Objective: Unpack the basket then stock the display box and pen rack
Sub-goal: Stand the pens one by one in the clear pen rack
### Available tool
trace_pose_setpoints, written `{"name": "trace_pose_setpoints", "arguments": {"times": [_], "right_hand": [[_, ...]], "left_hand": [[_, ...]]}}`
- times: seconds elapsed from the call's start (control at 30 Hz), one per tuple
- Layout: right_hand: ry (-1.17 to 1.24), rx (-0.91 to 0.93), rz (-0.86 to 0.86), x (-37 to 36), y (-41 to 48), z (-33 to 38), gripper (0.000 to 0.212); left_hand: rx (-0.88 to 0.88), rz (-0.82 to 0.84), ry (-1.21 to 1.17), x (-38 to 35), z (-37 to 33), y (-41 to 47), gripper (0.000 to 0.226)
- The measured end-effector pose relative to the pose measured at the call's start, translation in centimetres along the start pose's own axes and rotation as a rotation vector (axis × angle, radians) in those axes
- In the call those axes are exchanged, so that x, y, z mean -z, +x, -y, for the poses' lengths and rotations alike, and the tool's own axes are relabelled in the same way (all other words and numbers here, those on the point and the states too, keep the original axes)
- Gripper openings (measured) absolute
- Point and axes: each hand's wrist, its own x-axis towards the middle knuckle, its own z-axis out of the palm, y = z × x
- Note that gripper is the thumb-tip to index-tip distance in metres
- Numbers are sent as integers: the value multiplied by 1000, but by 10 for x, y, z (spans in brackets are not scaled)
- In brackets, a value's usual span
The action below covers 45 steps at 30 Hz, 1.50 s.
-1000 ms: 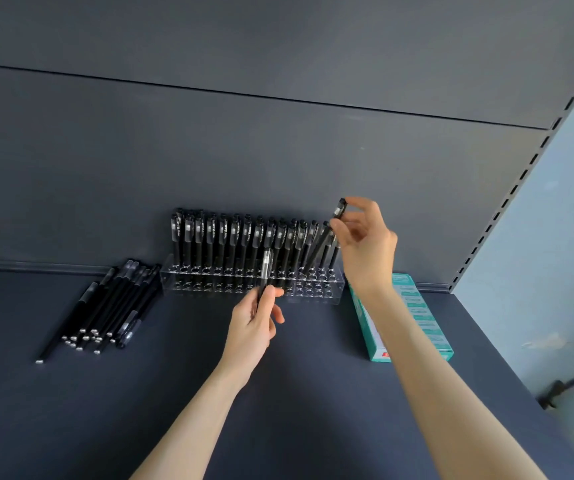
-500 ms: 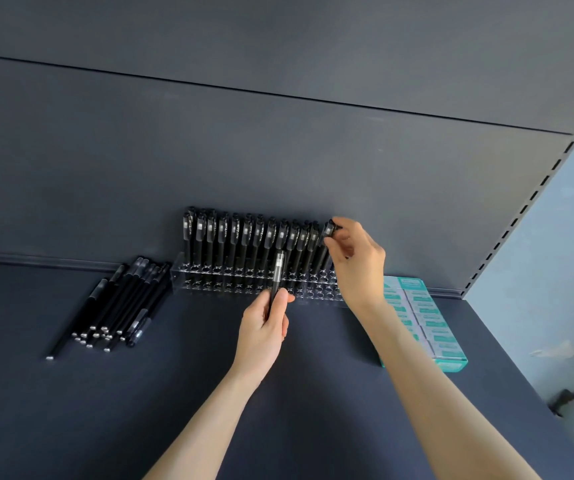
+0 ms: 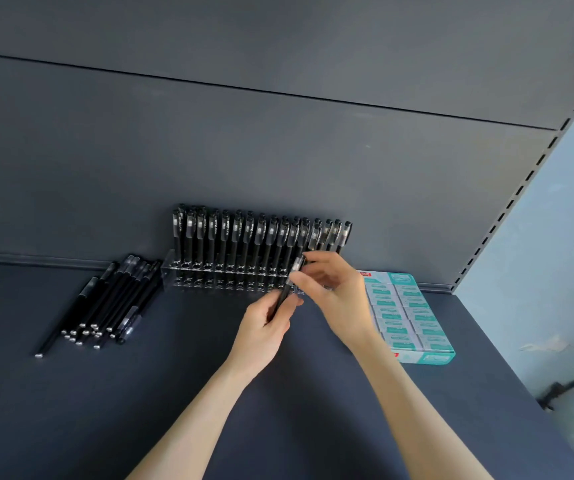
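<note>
While gripping the lower barrel of a black pen (image 3: 284, 295) in the left hand (image 3: 264, 327), pinching its capped upper end between thumb and fingers of the right hand (image 3: 339, 296). Holding that pen tilted, cap uppermost, just in front of the right end of the clear pen rack (image 3: 188, 277), apparently touching nothing but the two hands. Judging by this, working through the rack-stocking step, most likely passing the pen from left to right for seating. Getting well along, by the look of it: finding the rear rows almost filled end to end with standing pens (image 3: 261, 237), the front holes bare, and leaving a heap of loose pens (image 3: 105, 303) waiting on the shelf (image 3: 278, 410) just left of the rack. Leaving the display box (image 3: 430, 358) untouched to the right of the rack, packets already lying in rows inside it. Seeing no basket anywhere. Next, probably calling for releasing with the left, turning the pen upright and aiming its tip at a free hole near the right end. Needing care there, judging from the close spacing, to avoid nudging the slim neighbours into leaning.
</note>
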Motion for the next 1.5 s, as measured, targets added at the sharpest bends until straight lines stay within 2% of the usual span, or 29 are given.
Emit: {"name": "trace_pose_setpoints", "arguments": {"times": [0.1,0.23,0.33,0.4,0.47,0.53,0.6,0.7,0.77,0.87,1.13,1.5], "right_hand": [[54,-8,-31,1,-4,-1,27],[115,-12,-140,9,-3,-3,26],[74,11,-219,14,-2,-2,26],[27,48,-275,18,2,0,26],[-29,93,-324,23,9,4,24],[-107,155,-362,27,19,9,23],[-167,206,-394,30,30,14,22],[-235,255,-428,31,43,19,22],[-271,252,-428,30,48,18,22],[-301,239,-408,28,50,15,22],[-375,182,-354,20,50,4,22],[-636,55,-230,18,53,-8,22]], "left_hand": [[20,57,-3,0,1,-1,32],[36,20,-46,2,2,-1,11],[32,-20,-5,3,4,-1,14],[4,-115,105,6,5,-1,12],[-17,-297,180,14,4,2,11],[-32,-486,247,25,1,7,24],[-3,-634,374,39,-1,13,48],[91,-756,557,60,-1,23,86],[122,-745,609,72,1,28,100],[124,-697,626,85,7,33,107],[100,-637,589,93,15,39,100],[112,-637,546,94,16,37,99]]}}
